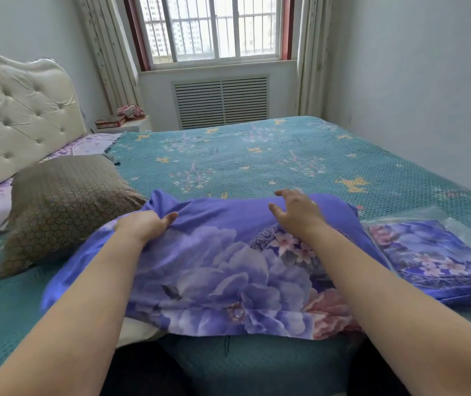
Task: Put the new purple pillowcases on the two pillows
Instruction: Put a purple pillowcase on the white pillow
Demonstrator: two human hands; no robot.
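Small bedroom: barred window (210, 27) at top centre, tufted headboard (14, 110) upper left, bed (257, 155) under a teal mesh cover filling the middle. Purple floral pillowcase (214, 267) lies across the near edge, centre frame, bulging as if a pillow is partly inside; a white corner (140, 331) shows at its lower left, likely that pillow not fully covered. Left hand (143, 225) clenched on a bunch of the case's upper left edge. Right hand (297, 210) loose, fingers spread, resting on the case's far edge, grasping nothing. Brown pillow (62, 207) at centre left, bare of any new case, just beside the purple one. Second pillowcase (434, 255) at right, folded in a clear plastic bag (457, 224). Risks, as I judge them: pulling with one hand only could drag the case askew and bunch the filling at one end; the case overhangs the bed edge, so a hard tug may slide the lot to the floor; the white corner could be left poking out. Writing: none legible on bag, fabric, or the reddish items (123, 117) on the bedside ledge.
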